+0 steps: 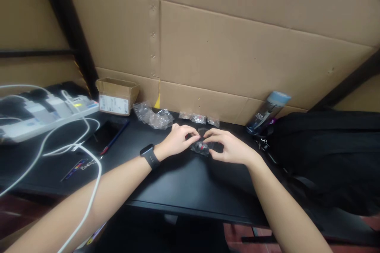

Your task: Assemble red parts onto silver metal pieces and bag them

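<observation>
Both my hands meet over the middle of a black table (178,182). My left hand (178,140), with a black wristband on the wrist, pinches one end of a small clear plastic bag (200,148) that holds a dark part with a red spot. My right hand (228,146) pinches the other end of the same bag with curled fingers. The bag sits just above the tabletop between my fingertips.
Crumpled clear bags (152,116) and several small bagged parts (199,118) lie by the cardboard wall. A small cardboard box (116,97) stands at the back left, a power strip (44,114) with white cables and a phone (104,134) at left. A bottle (267,112) and black backpack (329,154) lie at right.
</observation>
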`<state>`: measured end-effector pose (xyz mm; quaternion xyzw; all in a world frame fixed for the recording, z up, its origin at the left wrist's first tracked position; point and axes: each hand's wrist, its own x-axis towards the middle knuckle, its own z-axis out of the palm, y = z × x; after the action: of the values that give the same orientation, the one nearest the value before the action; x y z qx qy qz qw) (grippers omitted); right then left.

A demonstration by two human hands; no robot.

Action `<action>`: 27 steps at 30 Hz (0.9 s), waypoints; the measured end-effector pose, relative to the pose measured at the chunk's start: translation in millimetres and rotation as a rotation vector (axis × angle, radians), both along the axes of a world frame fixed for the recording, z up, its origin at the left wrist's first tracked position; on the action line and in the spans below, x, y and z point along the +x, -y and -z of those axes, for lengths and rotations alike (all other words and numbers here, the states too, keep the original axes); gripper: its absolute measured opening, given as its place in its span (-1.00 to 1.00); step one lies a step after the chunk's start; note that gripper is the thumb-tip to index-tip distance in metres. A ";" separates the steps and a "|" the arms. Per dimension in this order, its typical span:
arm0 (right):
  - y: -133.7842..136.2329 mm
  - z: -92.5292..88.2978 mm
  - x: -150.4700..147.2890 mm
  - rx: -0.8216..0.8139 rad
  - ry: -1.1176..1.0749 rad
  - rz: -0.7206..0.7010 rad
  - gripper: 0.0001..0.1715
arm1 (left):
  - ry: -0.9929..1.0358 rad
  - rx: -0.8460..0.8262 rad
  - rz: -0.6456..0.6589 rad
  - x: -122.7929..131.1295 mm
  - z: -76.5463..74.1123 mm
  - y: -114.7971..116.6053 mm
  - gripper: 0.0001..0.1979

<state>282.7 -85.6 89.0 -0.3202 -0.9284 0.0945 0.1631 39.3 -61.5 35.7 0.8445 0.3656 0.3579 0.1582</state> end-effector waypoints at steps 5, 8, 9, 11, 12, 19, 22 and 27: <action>-2.2 5.1 -1.1 -0.020 0.034 0.017 -0.75 | 0.041 -0.015 -0.024 0.5 2.3 -0.3 -0.78; -5.1 6.5 -0.7 -0.059 -0.038 0.030 -0.79 | 0.087 -0.043 -0.014 0.5 4.2 -2.0 -0.79; -6.7 7.4 -0.2 -0.090 -0.088 0.044 -0.77 | 0.107 -0.058 -0.007 0.4 4.8 -3.1 -0.80; -10.8 10.4 1.0 -0.179 -0.223 0.096 -0.64 | 0.144 -0.094 0.006 -0.1 5.9 -5.6 -0.79; -13.3 12.7 1.5 -0.227 -0.297 0.129 -0.54 | 0.158 -0.110 0.009 -0.4 6.4 -6.9 -0.79; -33.3 36.1 2.2 -0.539 -0.546 0.199 -0.20 | 0.189 -0.167 0.017 -4.8 9.2 -14.0 -0.78; -38.8 43.2 1.9 -0.585 -0.597 0.194 -0.27 | 0.141 -0.151 -0.019 -7.6 9.4 -15.3 -0.79; -40.3 47.4 0.9 -0.647 -0.588 0.167 -0.26 | 0.052 -0.154 -0.002 -10.7 9.5 -14.7 -0.81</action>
<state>283.6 -45.3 41.7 -0.3879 -0.7361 0.4540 0.3188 28.6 -46.9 26.2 0.8198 0.3887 0.3509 0.2317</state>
